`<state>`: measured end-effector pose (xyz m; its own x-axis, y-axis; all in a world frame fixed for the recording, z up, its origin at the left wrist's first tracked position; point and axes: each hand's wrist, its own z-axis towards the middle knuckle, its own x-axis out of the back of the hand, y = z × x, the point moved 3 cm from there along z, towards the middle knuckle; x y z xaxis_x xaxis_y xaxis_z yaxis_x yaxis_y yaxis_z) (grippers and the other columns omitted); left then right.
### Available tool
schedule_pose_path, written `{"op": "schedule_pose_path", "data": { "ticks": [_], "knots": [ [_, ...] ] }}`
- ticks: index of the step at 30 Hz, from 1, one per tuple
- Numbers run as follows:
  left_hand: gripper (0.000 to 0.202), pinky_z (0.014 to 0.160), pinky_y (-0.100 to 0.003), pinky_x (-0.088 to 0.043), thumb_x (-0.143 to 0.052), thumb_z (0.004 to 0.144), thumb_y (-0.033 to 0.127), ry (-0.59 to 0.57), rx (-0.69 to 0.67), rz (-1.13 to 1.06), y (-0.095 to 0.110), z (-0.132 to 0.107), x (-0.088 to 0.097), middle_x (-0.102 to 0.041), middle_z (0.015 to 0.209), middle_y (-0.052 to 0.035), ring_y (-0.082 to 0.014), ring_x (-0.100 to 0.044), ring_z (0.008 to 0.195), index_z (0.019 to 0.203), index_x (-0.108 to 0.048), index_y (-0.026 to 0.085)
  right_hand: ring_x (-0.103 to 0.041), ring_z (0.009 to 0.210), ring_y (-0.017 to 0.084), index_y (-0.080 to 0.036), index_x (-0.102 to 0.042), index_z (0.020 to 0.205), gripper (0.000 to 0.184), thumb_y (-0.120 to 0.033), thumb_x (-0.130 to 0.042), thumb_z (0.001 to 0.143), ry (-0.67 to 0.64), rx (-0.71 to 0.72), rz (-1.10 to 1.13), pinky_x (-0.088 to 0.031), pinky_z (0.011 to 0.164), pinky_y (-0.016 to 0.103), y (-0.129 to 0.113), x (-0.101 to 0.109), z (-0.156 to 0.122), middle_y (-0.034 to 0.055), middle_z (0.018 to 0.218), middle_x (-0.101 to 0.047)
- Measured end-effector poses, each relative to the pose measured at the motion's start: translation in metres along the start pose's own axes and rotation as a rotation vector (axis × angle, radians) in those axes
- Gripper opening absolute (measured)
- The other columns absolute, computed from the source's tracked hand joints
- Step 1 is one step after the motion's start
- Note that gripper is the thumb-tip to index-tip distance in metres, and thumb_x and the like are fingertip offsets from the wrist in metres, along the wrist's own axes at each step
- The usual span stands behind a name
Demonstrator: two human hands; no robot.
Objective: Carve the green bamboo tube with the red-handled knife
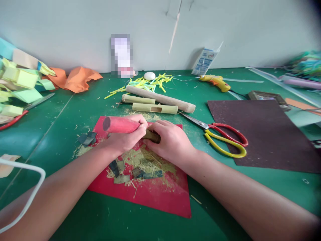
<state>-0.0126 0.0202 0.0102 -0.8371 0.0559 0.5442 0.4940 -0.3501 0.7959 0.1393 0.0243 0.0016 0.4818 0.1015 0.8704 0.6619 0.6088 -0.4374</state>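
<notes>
My left hand (131,135) is closed around the thick red handle (121,125) of a tool, its round dark end pointing left. The tool's working end is hidden. My right hand (173,139) grips a short brownish-green bamboo tube (152,136) between thumb and fingers, right against my left hand. Both hands are over a red sheet (170,204) strewn with pale shavings (142,155) and dark bamboo pieces (152,174). Just beyond lie a bamboo tube with a cut slot (167,109), another bamboo length (137,99) and a wooden stick (173,101).
Red-and-yellow scissors (225,139) lie to the right, partly on a dark brown sheet (271,134). A yellow glue gun (215,82) is behind. Folded papers (22,80) and orange paper (80,78) are at left. Yellow strips (150,83) lie near the wall.
</notes>
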Motion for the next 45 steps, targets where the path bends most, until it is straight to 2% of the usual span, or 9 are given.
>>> {"op": "schedule_pose_path", "data": {
  "ticks": [11,16,20,24,28,32,34,37,45],
  "knots": [
    [0.019,0.069,-0.028,-0.042,-0.048,0.08,0.027,-0.122,0.097,-0.002,0.009,0.004,0.002,-0.058,0.069,0.0018,-0.0135,-0.054,0.071,0.064,-0.053,0.017,-0.054,0.076,0.018,-0.02,-0.063,0.08,0.014,-0.031,-0.068,0.074,0.043,-0.009,-0.052,-0.034,0.067,0.03,0.003,-0.002,0.0,0.0018,0.078,-0.063],
    [0.023,0.064,-0.028,-0.038,-0.046,0.082,0.027,-0.056,0.082,0.066,0.009,0.005,-0.001,-0.05,0.063,0.003,-0.012,-0.048,0.065,0.06,-0.044,0.018,-0.055,0.078,0.019,-0.019,-0.064,0.082,0.018,-0.033,-0.068,0.074,0.037,-0.025,-0.073,-0.033,0.068,0.031,0.001,-0.002,0.0,0.0028,0.08,-0.065],
    [0.035,0.062,-0.028,-0.037,-0.049,0.087,0.039,-0.038,0.069,0.017,0.006,0.004,-0.002,-0.048,0.062,0.0023,-0.0116,-0.046,0.062,0.06,-0.043,0.018,-0.054,0.078,0.018,-0.019,-0.064,0.085,0.018,-0.033,-0.068,0.074,0.053,-0.016,-0.058,-0.033,0.068,0.03,0.002,-0.001,0.0,0.0036,0.081,-0.065],
    [0.044,0.064,-0.028,-0.042,-0.042,0.091,0.054,-0.088,0.011,-0.121,0.004,0.004,0.001,-0.056,0.072,-0.0017,-0.0142,-0.05,0.07,0.071,-0.056,0.018,-0.051,0.074,0.017,-0.019,-0.064,0.084,0.018,-0.033,-0.069,0.074,0.069,-0.007,-0.049,-0.032,0.067,0.03,0.003,-0.002,0.001,0.0025,0.077,-0.062],
    [0.041,0.064,-0.028,-0.042,-0.035,0.094,0.05,0.024,0.012,-0.089,0.002,0.004,0.007,-0.055,0.074,-0.0012,-0.0137,-0.049,0.069,0.079,-0.057,0.018,-0.048,0.07,0.016,-0.019,-0.061,0.08,0.016,-0.032,-0.069,0.074,0.063,-0.014,-0.027,-0.032,0.067,0.03,0.003,-0.001,0.001,0.0009,0.073,-0.059],
    [0.02,0.06,-0.027,-0.042,-0.049,0.088,0.036,0.126,-0.01,0.023,0.008,0.003,0.014,-0.051,0.07,0.0014,-0.0122,-0.047,0.064,0.077,-0.051,0.019,-0.046,0.069,0.015,-0.019,-0.059,0.075,0.019,-0.034,-0.07,0.074,0.053,-0.021,-0.025,-0.032,0.066,0.03,0.002,-0.001,0.001,0.0012,0.072,-0.058],
    [0.016,0.062,-0.026,-0.044,-0.054,0.086,0.031,0.146,-0.033,0.053,0.012,0.001,0.016,-0.053,0.069,0.0022,-0.0115,-0.049,0.064,0.075,-0.051,0.019,-0.047,0.069,0.015,-0.019,-0.059,0.076,0.019,-0.034,-0.07,0.074,0.055,-0.018,-0.023,-0.033,0.067,0.03,0.002,-0.001,0.001,0.0015,0.073,-0.059],
    [0.015,0.064,-0.026,-0.046,-0.062,0.081,0.03,0.184,-0.043,0.103,0.017,-0.002,0.02,-0.06,0.071,0.0018,-0.0116,-0.055,0.065,0.073,-0.057,0.018,-0.048,0.07,0.015,-0.018,-0.061,0.078,0.019,-0.034,-0.07,0.075,0.06,-0.019,-0.014,-0.034,0.067,0.029,0.003,-0.001,0.001,0.0019,0.074,-0.059],
    [0.014,0.071,-0.027,-0.05,-0.073,0.075,0.035,0.271,0.097,0.128,0.013,-0.009,0.03,-0.072,0.079,0.0013,-0.0139,-0.064,0.074,0.075,-0.071,0.021,-0.048,0.069,0.015,-0.018,-0.061,0.077,0.02,-0.035,-0.07,0.075,0.061,-0.016,-0.021,-0.035,0.067,0.029,0.005,-0.002,0.0,0.0019,0.075,-0.06]
  ]
}}
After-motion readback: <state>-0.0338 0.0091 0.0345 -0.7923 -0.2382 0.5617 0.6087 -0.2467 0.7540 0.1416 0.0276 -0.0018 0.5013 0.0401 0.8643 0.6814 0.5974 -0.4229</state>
